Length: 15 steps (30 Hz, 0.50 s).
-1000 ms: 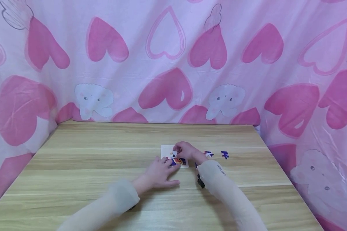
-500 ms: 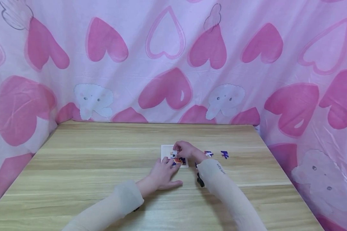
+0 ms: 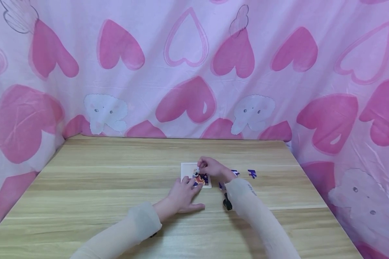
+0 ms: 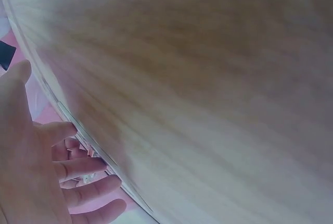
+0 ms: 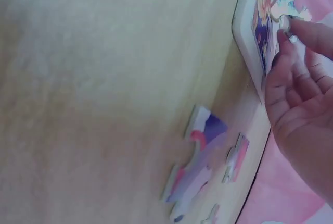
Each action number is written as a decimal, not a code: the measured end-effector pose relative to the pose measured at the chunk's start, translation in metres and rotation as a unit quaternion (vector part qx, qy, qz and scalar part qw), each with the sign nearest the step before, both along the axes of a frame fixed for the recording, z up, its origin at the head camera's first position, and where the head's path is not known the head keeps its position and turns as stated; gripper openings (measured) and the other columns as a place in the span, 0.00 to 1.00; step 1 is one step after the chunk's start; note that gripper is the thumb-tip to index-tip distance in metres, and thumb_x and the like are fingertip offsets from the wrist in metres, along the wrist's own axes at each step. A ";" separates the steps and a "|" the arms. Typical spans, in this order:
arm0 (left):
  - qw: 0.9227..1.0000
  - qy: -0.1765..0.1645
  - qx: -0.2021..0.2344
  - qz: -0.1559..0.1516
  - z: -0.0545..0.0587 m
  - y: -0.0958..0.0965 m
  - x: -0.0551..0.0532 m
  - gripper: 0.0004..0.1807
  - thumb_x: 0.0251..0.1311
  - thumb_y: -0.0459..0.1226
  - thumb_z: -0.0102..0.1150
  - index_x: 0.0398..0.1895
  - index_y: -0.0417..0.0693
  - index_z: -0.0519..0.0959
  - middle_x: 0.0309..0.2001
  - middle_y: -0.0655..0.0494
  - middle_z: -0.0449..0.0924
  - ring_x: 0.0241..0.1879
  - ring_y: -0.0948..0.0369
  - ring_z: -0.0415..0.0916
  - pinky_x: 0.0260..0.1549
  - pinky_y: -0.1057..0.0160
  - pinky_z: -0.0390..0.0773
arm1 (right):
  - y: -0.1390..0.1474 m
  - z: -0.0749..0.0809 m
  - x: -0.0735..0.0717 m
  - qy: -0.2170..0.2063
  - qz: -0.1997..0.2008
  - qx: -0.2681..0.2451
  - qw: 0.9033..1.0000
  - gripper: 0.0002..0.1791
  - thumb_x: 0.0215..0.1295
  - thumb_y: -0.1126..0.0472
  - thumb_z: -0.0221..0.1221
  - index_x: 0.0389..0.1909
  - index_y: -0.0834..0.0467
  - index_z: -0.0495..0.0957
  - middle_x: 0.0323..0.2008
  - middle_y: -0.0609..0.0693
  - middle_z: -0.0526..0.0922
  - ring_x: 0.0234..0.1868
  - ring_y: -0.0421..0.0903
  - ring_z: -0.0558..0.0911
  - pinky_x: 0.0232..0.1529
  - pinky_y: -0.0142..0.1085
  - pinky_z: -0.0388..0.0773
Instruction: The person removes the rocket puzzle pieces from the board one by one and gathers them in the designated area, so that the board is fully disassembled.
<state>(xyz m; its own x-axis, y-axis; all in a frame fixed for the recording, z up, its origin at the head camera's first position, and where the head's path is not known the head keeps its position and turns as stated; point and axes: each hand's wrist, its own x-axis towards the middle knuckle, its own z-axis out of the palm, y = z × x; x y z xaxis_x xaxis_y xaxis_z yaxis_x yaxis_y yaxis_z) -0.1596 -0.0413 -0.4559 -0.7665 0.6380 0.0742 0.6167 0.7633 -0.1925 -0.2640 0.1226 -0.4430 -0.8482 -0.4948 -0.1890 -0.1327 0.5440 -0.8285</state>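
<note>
The left hand (image 3: 182, 195) lay nearest, fingers spread, fingertips at the near edge of the puzzle board (image 3: 186, 168). Just beyond them, the right hand (image 3: 213, 168) pinched a puzzle piece (image 3: 196, 172) over the board, at that hand's left, its long axis unclear. A loose piece (image 3: 252, 173) lay farther right.

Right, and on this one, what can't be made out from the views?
Head view: part of the picture in the puzzle tray, covered by the left fingers.
Right wrist view: the held piece, its print blurred and partly behind the right grip.
Head view: part of a loose piece, behind the right sleeve.
Right wrist view: another piece, cut off by the bottom edge.
Head view: sleeve lettering, too small to read.
</note>
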 end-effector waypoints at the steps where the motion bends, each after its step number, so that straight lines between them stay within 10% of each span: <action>1: 1.000 0.000 -0.001 0.001 0.000 0.000 0.000 0.44 0.46 0.73 0.27 0.61 0.60 0.64 0.56 0.49 0.65 0.50 0.49 0.64 0.39 0.50 0.67 | 0.002 0.000 0.000 -0.001 0.001 -0.003 1.000 0.07 0.55 0.71 0.53 0.35 0.60 0.70 0.32 0.52 0.73 0.35 0.47 0.72 0.40 0.39 0.68; 15: 1.000 0.002 -0.001 0.000 0.000 -0.001 0.001 0.44 0.46 0.73 0.27 0.62 0.60 0.64 0.53 0.50 0.67 0.49 0.49 0.64 0.39 0.50 0.67 | 0.026 0.038 0.021 0.027 0.051 -0.038 0.998 0.09 0.55 0.76 0.50 0.38 0.73 0.68 0.32 0.63 0.73 0.33 0.49 0.72 0.36 0.36 0.71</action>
<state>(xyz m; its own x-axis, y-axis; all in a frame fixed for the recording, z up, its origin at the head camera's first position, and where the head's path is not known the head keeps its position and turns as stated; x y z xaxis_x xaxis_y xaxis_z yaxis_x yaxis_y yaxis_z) -0.1585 -0.0421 -0.4561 -0.7667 0.6376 0.0756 0.6154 0.7633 -0.1969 -0.2428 0.1487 -0.4050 -0.8003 -0.5905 -0.1039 -0.2292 0.4615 -0.8570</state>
